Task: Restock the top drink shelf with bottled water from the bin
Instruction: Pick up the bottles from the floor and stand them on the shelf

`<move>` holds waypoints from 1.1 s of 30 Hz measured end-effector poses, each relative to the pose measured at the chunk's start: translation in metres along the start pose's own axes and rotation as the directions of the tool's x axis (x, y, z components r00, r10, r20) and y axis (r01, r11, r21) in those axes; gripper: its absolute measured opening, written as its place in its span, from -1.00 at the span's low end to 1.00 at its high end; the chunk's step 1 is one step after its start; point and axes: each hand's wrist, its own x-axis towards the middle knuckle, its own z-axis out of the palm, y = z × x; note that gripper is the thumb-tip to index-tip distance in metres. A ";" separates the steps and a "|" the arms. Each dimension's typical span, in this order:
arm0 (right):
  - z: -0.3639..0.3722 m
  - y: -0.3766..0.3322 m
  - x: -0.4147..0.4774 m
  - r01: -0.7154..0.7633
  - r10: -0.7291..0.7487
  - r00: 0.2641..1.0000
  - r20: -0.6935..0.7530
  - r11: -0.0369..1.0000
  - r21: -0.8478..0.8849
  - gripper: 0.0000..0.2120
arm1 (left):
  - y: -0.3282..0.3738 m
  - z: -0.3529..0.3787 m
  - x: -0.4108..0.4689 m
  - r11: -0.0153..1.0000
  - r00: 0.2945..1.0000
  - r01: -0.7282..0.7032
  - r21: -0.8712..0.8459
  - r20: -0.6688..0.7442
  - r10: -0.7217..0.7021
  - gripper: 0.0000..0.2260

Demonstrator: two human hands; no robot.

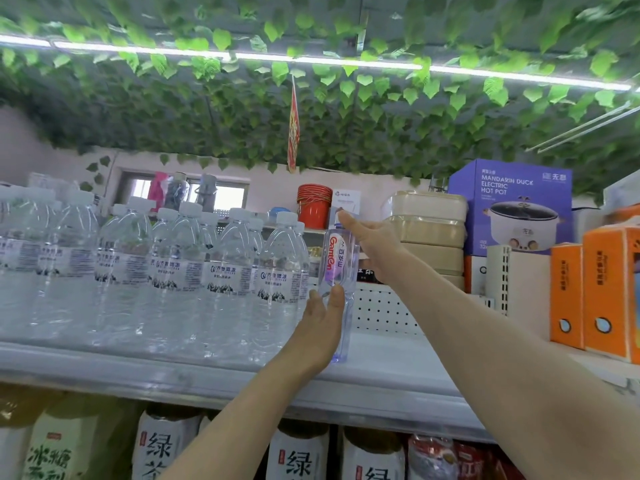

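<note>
Water in a purple-tinted Ganten bottle (337, 258) stands upright on the top shelf (398, 362), with its base on the white surface, just right of the row of clear water bottles (173, 265). Your left hand (320, 327) has its grip narrow around the lower part of the Ganten bottle, thumb on the front. Your right hand (375, 247) holds the upper part from the right side, with one finger stretched up to the cap; the other fingers are hidden behind it. To the right on the same shelf you see stacked beige boxes (429, 230), a purple hot pot box (512, 206) and orange cartons (609, 289). A red tub (313, 206) stands behind. Green tea bottles (162, 448) fill the shelf below.
</note>
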 end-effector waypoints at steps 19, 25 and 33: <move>-0.011 0.019 -0.008 0.104 -0.100 0.980 0.173 0.995 -0.013 -0.80 | 0.002 0.000 0.007 0.999 0.999 0.051 -0.014 0.004 -0.051 -0.19; -0.011 0.021 -0.006 0.113 -0.114 0.979 0.168 0.993 0.016 -0.81 | -0.003 0.001 0.011 0.999 0.999 0.043 -0.002 -0.001 -0.043 -0.19; -0.011 0.028 -0.003 0.138 -0.135 0.981 0.136 0.990 -0.008 -0.46 | -0.003 0.003 0.011 0.999 0.999 0.039 -0.009 -0.012 -0.039 -0.20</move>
